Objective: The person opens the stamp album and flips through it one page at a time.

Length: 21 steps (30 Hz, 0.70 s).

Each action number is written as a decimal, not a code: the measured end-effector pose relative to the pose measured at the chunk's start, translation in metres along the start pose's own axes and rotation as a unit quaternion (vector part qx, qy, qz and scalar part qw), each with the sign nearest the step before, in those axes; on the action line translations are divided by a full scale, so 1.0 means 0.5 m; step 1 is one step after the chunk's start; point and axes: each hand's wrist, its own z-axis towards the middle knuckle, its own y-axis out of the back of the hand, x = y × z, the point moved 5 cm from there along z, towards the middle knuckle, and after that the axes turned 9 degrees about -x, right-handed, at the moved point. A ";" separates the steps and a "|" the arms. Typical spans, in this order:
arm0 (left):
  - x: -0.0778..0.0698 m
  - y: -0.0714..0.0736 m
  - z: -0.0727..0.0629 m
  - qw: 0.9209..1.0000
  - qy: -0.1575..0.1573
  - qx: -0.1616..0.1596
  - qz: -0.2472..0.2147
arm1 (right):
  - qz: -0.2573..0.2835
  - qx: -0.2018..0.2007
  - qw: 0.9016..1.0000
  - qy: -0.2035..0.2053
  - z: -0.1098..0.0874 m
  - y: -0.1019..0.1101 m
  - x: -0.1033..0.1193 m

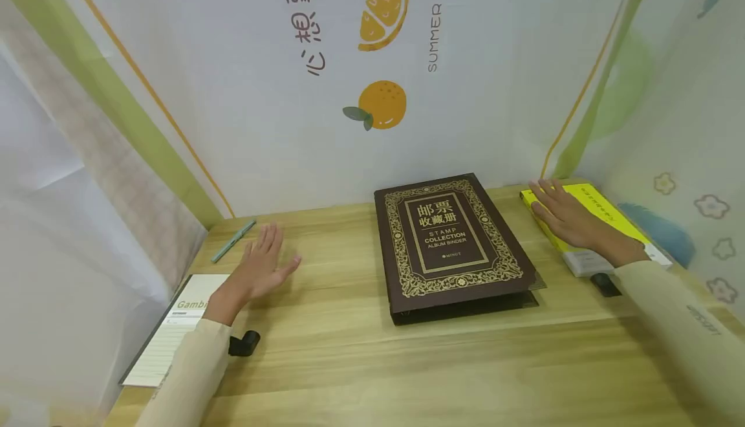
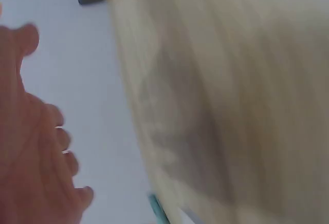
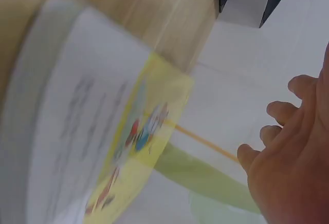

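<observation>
from where i sit, the far left of the desk carries a white notepad with a lined page, partly hidden from me by a pale sleeve. just beyond it, toward the back edge, i see a teal pen lying at a slant. right beside the pen is the person's left grip, spread wide with the thumb well away from the 4 fingers; it has hold of nothing, and its shadow falls on the wood below it.

in the middle, well apart from the left grip, i have a dark brown album lying flat, its gold-patterned cover facing up, with a gap between its 2 covers along the near side. behind it hangs a white cloth printed with 1 whole orange and 1 slice.

further right is the right grip, also spread and holding nothing. from the head view it overlaps a yellow book at the back right of the desk; the right wrist view shows me space between its fingertips and that book.
</observation>
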 end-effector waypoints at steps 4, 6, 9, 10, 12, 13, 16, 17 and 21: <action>-0.061 -0.018 0.011 0.999 -0.025 0.027 0.000 | 0.038 0.022 0.999 -0.020 0.024 -0.022 0.010; -0.098 -0.026 0.021 0.998 -0.044 0.032 0.008 | 0.054 0.029 0.998 -0.029 0.042 -0.025 0.016; -0.165 -0.043 0.035 0.995 -0.088 0.034 0.023 | 0.060 0.021 0.997 -0.031 0.078 -0.025 0.026; -0.189 -0.050 0.039 0.993 -0.106 0.035 0.031 | 0.059 0.015 0.998 -0.030 0.091 -0.025 0.029; -0.239 -0.065 0.043 0.987 -0.148 0.032 0.045 | 0.062 0.006 0.997 -0.034 0.115 -0.028 0.033; -0.264 -0.071 0.042 0.984 -0.168 0.032 0.047 | 0.068 0.003 0.997 -0.036 0.124 -0.031 0.037; -0.326 -0.091 0.036 0.974 -0.218 0.027 0.048 | 0.107 0.007 0.993 -0.052 0.143 -0.045 0.052; -0.345 -0.096 0.033 0.971 -0.234 0.023 0.044 | 0.121 0.010 0.991 -0.060 0.147 -0.051 0.055; -0.409 -0.115 0.019 0.954 -0.294 0.008 0.053 | 0.164 0.017 0.982 -0.093 0.151 -0.075 0.064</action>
